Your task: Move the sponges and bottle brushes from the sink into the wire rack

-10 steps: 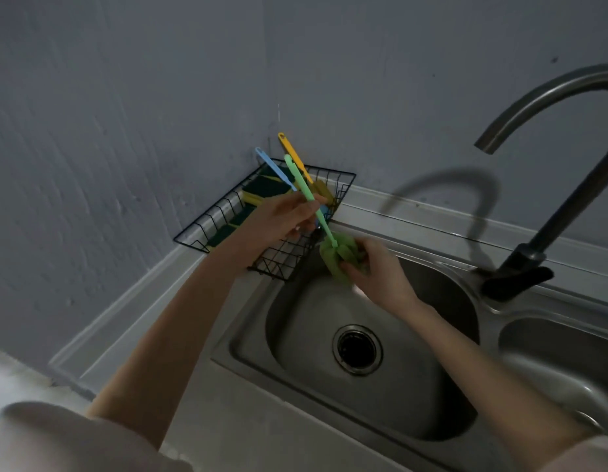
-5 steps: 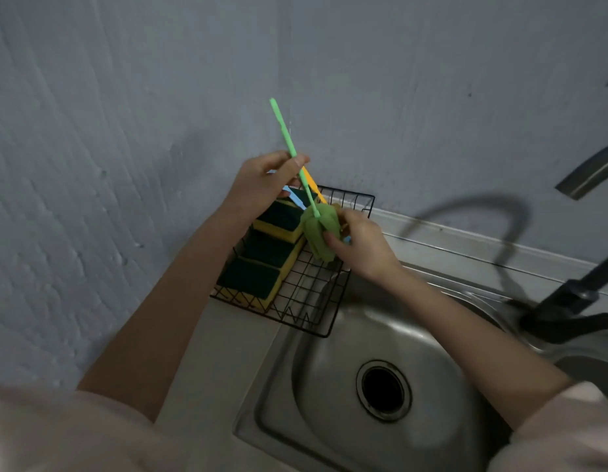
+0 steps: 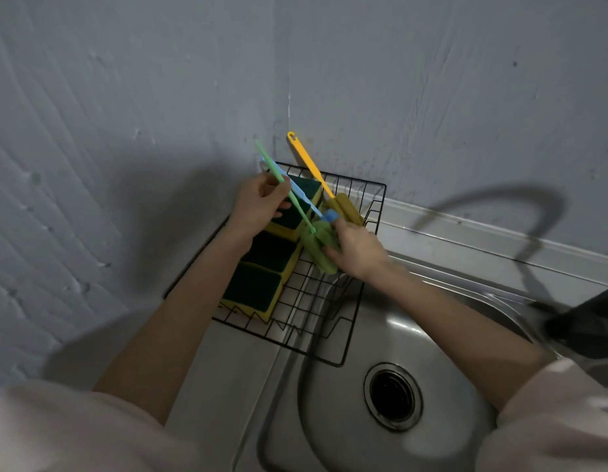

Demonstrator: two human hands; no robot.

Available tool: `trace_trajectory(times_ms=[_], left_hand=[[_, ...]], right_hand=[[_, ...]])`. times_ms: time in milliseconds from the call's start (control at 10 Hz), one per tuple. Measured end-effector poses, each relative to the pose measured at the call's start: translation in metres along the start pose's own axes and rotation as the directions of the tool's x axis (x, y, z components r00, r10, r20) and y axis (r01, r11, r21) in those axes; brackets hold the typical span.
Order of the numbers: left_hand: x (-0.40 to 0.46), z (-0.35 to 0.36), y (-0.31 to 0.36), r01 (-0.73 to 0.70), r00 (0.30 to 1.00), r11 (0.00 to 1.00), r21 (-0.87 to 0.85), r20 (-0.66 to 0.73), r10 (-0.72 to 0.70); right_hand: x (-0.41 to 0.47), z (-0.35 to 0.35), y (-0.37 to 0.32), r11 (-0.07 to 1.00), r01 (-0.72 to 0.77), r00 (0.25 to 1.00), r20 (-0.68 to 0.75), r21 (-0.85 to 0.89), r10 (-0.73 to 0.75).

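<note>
A black wire rack (image 3: 343, 349) sits in the wall corner, overlapping the sink's (image 3: 333, 437) left rim. Three green-and-yellow sponges (image 3: 253, 291) lie in a row along its left side. A yellow bottle brush (image 3: 343, 207) and a blue bottle brush (image 3: 307, 199) lean in the rack toward the corner. My left hand (image 3: 258, 207) pinches the thin handle of a green bottle brush (image 3: 318, 247). My right hand (image 3: 355, 248) grips its green sponge head low over the rack's middle. The sink basin holds nothing but its drain (image 3: 393, 395).
Grey walls close in behind and to the left of the rack. A dark faucet base (image 3: 585, 323) stands at the right edge behind the sink. A steel counter strip (image 3: 224, 369) runs left of the basin.
Both hands carried the green brush from over the sink to the rack. Its handle has tilted down from upright toward the corner, and the head has come lower beside the sponges.
</note>
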State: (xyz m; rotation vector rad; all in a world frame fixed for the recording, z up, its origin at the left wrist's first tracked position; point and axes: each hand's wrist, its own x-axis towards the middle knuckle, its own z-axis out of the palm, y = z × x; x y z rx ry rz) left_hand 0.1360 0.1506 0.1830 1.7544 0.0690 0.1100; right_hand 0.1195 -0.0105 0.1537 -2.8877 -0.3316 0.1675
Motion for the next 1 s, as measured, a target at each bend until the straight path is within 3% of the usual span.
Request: trace_trajectory(times_ms=[300,800,1000], left_hand=[[0.014,0.008,-0.03,0.084,0.996,0.996,-0.028,-0.037,-0.085],[0.014,0.011,-0.035,0.151,0.988,0.988,-0.04,-0.035,-0.152],[0.011,0.005,-0.031,0.272,0.961,0.959,0.072,0.034,-0.275]], right_hand=[[0.013,0.016,0.001,0.99,-0.086,0.996,0.007,-0.114,0.087],[0.012,0.013,-0.004,0.993,-0.09,0.994,0.062,-0.07,0.094],[0.008,0.01,-0.004,0.996,-0.089,0.993,0.072,-0.017,0.09]])
